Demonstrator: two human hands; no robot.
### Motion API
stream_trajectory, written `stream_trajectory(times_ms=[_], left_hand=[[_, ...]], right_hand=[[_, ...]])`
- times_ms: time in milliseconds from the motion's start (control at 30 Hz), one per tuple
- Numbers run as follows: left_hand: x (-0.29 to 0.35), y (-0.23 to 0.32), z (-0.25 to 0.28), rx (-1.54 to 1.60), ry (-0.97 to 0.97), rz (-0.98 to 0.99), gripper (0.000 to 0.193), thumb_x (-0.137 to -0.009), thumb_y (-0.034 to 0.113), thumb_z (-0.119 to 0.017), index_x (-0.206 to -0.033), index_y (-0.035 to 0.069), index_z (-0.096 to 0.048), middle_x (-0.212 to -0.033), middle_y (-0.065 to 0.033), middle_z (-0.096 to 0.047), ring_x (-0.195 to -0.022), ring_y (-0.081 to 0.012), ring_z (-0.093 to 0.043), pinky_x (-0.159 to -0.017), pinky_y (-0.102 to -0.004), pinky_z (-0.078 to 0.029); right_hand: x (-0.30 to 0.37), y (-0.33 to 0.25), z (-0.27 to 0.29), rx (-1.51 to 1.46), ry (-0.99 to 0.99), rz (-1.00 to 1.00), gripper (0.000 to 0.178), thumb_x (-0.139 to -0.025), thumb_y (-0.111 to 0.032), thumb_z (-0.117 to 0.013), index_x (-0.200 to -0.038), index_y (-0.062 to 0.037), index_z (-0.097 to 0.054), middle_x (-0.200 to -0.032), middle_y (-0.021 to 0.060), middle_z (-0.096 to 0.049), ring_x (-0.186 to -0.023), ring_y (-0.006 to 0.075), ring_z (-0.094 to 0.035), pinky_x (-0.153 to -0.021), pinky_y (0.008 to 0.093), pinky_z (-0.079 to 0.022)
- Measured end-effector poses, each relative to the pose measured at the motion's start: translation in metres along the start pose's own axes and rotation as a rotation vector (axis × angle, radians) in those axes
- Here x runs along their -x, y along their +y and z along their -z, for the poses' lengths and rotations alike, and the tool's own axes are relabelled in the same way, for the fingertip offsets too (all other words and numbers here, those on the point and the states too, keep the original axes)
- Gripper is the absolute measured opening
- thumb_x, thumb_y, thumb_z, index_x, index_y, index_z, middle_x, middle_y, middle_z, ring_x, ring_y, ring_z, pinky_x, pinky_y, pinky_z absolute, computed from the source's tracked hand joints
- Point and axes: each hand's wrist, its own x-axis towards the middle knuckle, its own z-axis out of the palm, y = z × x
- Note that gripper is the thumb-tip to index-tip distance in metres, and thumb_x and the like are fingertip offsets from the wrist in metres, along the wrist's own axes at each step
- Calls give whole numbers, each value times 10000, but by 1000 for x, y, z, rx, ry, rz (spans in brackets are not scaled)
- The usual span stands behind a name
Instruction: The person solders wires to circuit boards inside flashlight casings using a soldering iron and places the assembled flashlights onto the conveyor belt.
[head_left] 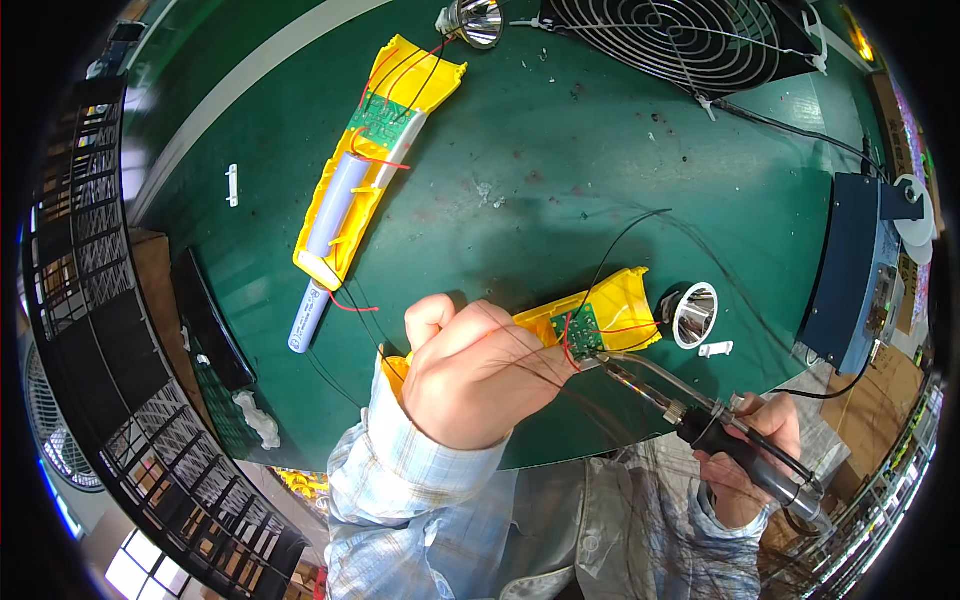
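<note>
My left hand (475, 375) is closed over a yellow flashlight housing half (625, 290), its fingertips pinched where a thin red wire (567, 345) meets them. The palm hides the middle of the housing. A green circuit board (580, 328) shows in the housing just beyond those fingers. My right hand (752, 455) grips a black-handled soldering iron (715, 435) with a thin feed tube along it. The iron's tip is at the board's near edge, close to my left fingertips. By the housing's right end lies a round reflector (695, 315).
Farther back lies another yellow housing (385, 195) with a board and a purple battery cell (338, 205); a second cell (309, 318) sticks out below. A fan with a wire guard (680, 40) stands at the back, a blue box-shaped unit (848, 270) right, a black rack (95, 300) left.
</note>
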Motion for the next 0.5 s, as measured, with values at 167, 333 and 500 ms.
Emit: stream_trajectory(times_ms=[167,333,500], left_hand=[[2,-2,-3,-86,5,-27,192,-557,193,-731,-726,210,-642,-684,69,-553,-660,-126,-507,-692,-340,-327],[4,-1,-5,-70,41,64,155,-559,213,-724,-669,194,-617,-640,50,-531,-641,-131,-494,-667,-342,-330],[-3,-3,-2,-88,7,-71,159,-553,205,-733,-656,187,-613,-643,47,-525,-627,-142,-496,-650,-330,-328]], right_hand=[[3,18,-2,56,23,308,316,-612,-21,-714,-763,-21,-436,-654,82,-500,-551,146,-466,-490,240,-359],[15,22,9,219,-47,237,445,-580,-204,-784,-774,15,-448,-788,82,-387,-741,144,-447,-488,239,-491],[14,20,10,310,-82,265,455,-588,-194,-786,-757,-40,-392,-771,73,-420,-713,145,-465,-546,269,-515]])
